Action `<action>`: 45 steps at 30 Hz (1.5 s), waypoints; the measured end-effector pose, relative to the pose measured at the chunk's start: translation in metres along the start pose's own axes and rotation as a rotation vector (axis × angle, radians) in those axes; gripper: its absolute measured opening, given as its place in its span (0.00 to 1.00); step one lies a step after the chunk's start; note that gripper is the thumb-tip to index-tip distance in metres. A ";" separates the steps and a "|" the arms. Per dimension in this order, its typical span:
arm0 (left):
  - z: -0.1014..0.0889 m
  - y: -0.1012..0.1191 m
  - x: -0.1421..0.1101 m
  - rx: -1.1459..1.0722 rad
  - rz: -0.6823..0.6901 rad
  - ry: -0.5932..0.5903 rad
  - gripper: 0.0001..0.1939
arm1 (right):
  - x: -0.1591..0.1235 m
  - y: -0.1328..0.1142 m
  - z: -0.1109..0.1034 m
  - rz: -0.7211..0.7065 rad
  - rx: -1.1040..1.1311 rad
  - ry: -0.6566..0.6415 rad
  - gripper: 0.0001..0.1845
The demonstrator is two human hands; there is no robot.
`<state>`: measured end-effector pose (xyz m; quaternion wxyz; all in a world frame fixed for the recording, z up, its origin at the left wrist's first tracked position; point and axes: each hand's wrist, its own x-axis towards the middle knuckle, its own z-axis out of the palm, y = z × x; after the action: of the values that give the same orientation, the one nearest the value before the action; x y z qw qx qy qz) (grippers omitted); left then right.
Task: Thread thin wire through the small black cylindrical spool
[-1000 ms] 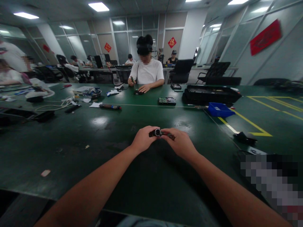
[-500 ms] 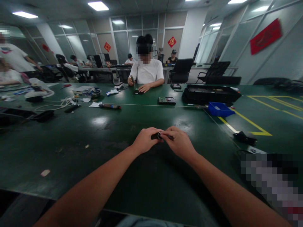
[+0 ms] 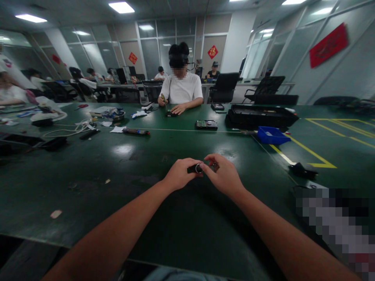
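Note:
My left hand is closed around a small dark cylinder whose open end has a silver ring and faces right. Close beside that end is my right hand. Its thumb tip is at the ring, while the index finger arches above, apart from the thumb. Something small and shiny shows within the curled fingers of this hand, too small to name. Both hands are just above the green table.
Across the table a person works with a screwdriver on a small dark part. A hard drive, a blue bin and a long black tray lie beyond my hands. An electric screwdriver and a white cable are left.
My right index finger has lifted away from the cylinder's end and the right hand has opened up slightly. My left hand stays almost still. A person at the far left has moved further left.

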<state>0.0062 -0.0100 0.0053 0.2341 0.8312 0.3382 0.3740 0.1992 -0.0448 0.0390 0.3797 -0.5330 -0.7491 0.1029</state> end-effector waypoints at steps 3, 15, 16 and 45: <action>0.000 -0.001 0.000 -0.001 -0.062 0.053 0.19 | -0.001 -0.002 -0.004 -0.022 0.072 0.059 0.12; 0.000 -0.011 0.002 -0.093 -0.243 0.205 0.21 | -0.006 -0.008 -0.012 0.032 0.199 0.231 0.16; 0.000 -0.012 0.001 -0.094 -0.244 0.204 0.21 | -0.007 -0.008 -0.012 0.027 0.243 0.250 0.15; 0.001 -0.010 0.001 -0.086 -0.198 0.209 0.21 | -0.012 -0.013 -0.007 -0.108 0.120 0.195 0.11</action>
<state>0.0038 -0.0026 -0.0009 0.2686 0.7396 0.4249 0.4475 0.1967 -0.0624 0.0453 0.4868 -0.4758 -0.7288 0.0748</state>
